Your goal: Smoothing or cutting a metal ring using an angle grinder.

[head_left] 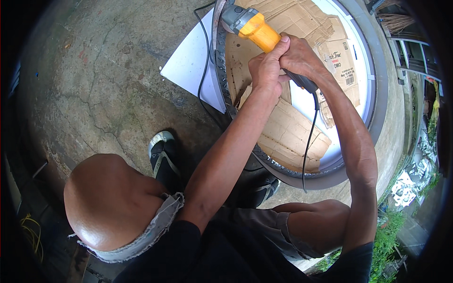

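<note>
Both my hands are wrapped round an angle grinder point(262, 31) with a yellow body, a grey head and a black rear handle. My left hand point(267, 70) grips the underside of its middle, and my right hand point(302, 57) closes over the handle just behind. The grinder slants up to the left, its head over the left edge of a large round metal ring point(377, 94). Whether the disc touches the metal is hidden. Flattened brown cardboard point(288, 129) lies inside the ring, over a white sheet point(332, 141).
The grinder's black cord point(311, 137) hangs from the handle across the ring. Another stretch of black cable point(203, 75) runs past a white board point(188, 66) on the concrete floor point(94, 85). Grass point(389, 236) and metal frames point(410, 54) stand to the right.
</note>
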### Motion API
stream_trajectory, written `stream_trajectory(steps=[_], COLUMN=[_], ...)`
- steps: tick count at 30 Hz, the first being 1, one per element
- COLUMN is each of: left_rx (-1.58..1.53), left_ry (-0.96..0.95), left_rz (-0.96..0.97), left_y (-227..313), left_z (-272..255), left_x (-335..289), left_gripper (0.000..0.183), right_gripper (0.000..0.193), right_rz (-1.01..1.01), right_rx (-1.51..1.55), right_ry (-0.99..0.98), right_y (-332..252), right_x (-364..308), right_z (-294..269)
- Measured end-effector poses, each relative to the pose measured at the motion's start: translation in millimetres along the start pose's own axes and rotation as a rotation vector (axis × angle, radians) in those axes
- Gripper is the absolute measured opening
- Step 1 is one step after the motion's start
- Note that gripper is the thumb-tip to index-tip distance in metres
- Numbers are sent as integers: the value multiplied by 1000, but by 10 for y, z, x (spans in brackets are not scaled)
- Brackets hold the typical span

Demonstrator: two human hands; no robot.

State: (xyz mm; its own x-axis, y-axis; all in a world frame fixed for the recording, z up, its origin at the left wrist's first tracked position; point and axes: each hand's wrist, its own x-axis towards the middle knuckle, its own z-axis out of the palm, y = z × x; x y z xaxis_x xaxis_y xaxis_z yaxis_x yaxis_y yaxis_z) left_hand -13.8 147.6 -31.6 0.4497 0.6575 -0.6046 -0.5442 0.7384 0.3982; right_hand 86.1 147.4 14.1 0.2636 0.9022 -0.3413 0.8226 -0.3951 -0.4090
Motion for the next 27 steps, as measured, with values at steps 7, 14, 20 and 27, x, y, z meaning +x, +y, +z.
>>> stream_trajectory(steps=[7,14,20,27], left_rx=[8,82,50,37], left_ry=[6,64,72,52], left_rz=[-12,18,20,6], left_y=[65,93,89,96], left_z=[-2,0,50,21], left_x=[19,41,19,17], left_gripper=[51,48,47,48], right_gripper=[33,33,33,32], right_rz=[0,69,67,58], right_rx=[-4,64,78,40], right_ry=[-16,-73,-43,-66], right_y=[-39,-48,-55,-98], right_x=[32,61,35,24], right_z=[-3,15,-8,-37])
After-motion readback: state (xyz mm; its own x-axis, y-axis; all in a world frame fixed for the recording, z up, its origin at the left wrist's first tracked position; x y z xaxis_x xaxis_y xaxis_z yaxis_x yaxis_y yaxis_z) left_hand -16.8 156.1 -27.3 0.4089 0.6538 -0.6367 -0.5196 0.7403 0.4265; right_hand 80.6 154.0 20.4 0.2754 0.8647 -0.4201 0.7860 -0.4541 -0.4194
